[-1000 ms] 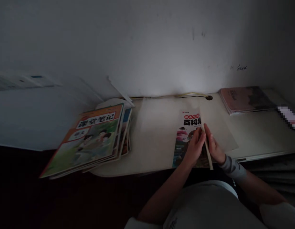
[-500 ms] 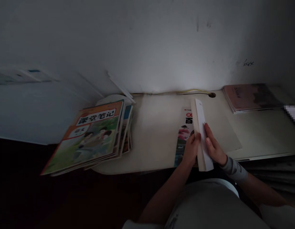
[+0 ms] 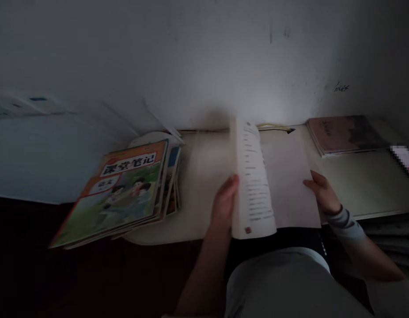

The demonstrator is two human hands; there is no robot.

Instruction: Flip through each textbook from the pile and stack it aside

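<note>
An opened book (image 3: 255, 185) is held up in front of me, over the near edge of the desk. Printed lines run down its curved left page, and the right side shows a pale, plain sheet. My left hand (image 3: 224, 201) grips the book's left edge, blurred by motion. At the right edge, my right hand (image 3: 323, 192) pinches the pale sheet between thumb and fingers. A grey band circles the right wrist.
A stack of books (image 3: 125, 185) with a colourful cover overhangs the desk's left end. Reddish booklets (image 3: 343, 134) lie at the back right, near a pixelated phone-like object (image 3: 405, 160). A yellow cable (image 3: 274, 126) runs along the wall into a desk hole.
The book has gone from closed to open. My left hand moved left and my right hand moved right with its edges. The colourful cover under my left hand is out of sight.
</note>
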